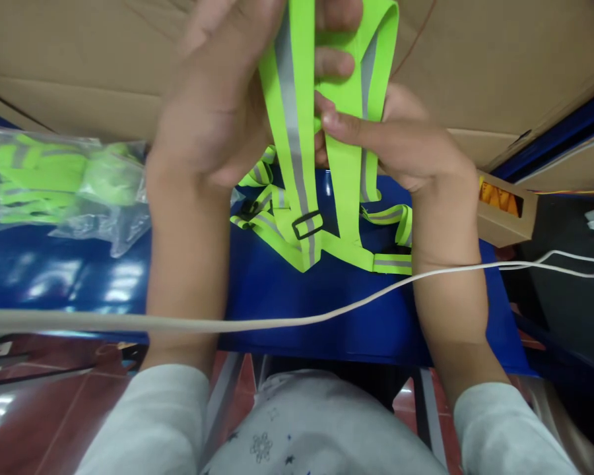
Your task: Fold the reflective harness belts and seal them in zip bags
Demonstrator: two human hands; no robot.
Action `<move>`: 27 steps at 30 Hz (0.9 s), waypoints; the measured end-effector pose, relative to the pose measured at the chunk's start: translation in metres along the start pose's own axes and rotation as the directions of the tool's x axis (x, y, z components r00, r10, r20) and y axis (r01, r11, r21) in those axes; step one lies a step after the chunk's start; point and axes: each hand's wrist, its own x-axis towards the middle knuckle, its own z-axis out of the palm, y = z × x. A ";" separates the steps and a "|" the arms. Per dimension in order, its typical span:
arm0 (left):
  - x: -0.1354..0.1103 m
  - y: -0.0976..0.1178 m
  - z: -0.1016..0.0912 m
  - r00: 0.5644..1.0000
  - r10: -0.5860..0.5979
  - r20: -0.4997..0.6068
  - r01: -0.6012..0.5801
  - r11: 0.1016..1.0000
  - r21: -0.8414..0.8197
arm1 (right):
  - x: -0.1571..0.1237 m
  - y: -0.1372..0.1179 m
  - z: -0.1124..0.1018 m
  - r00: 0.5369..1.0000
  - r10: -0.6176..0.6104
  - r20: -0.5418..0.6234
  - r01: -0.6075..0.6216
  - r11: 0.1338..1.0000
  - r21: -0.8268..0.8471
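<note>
In the head view, your left hand [208,112], fingers curled, grips the yellow-green reflective harness [342,191] at upper centre; your right hand [408,142] pinches it, thumb in front. Its lower straps [393,264] rest mid-frame on the blue table [277,297].

Likely a small workshop or packing area. Signs: blue workbench [277,297], bagged straps [42,175], cardboard [69,46], tiled floor [64,415].

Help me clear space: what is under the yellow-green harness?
Blue tabletop shows around the lower straps of the harness. Whatever lies directly beneath those straps is covered and cannot be seen.
</note>
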 end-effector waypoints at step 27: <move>-0.005 0.000 -0.030 0.984 -0.012 0.175 -0.045 0.947 0.318 | -0.002 0.012 -0.009 0.991 -0.045 0.128 0.023 0.986 0.165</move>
